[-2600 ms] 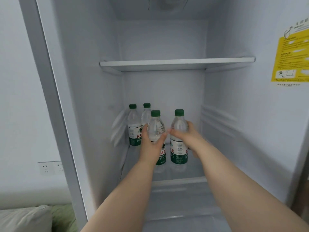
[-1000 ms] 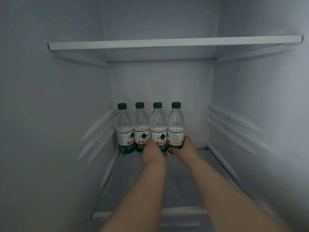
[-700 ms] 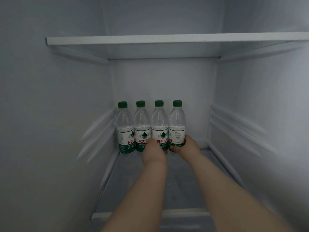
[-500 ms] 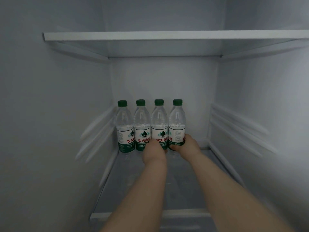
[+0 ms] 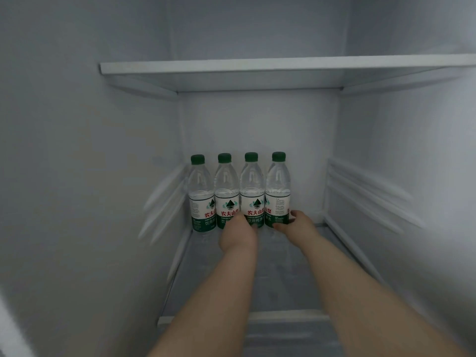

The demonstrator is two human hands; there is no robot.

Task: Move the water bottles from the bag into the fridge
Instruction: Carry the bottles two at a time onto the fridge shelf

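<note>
Several clear water bottles with green caps and green-and-white labels stand upright in a tight row at the back of the fridge shelf [image 5: 283,279]. My left hand [image 5: 238,234] grips the base of the second bottle from the right [image 5: 252,189]; its fingers are hidden behind the hand. My right hand [image 5: 298,226] has thumb and fingers curled round the base of the rightmost bottle [image 5: 277,186]. The leftmost bottle [image 5: 201,191] and its neighbour [image 5: 226,189] stand untouched. The bag is out of view.
A white upper shelf [image 5: 257,67] spans the fridge above the bottles. Ribbed side walls [image 5: 365,197] close in on both sides. Bare shelf room lies to the right of the row and in front of it, up to the shelf's front edge [image 5: 283,316].
The two bottles in my hands have gone from the shelf's front to the back, into line with the other two. Over the last second both hands have stayed almost still.
</note>
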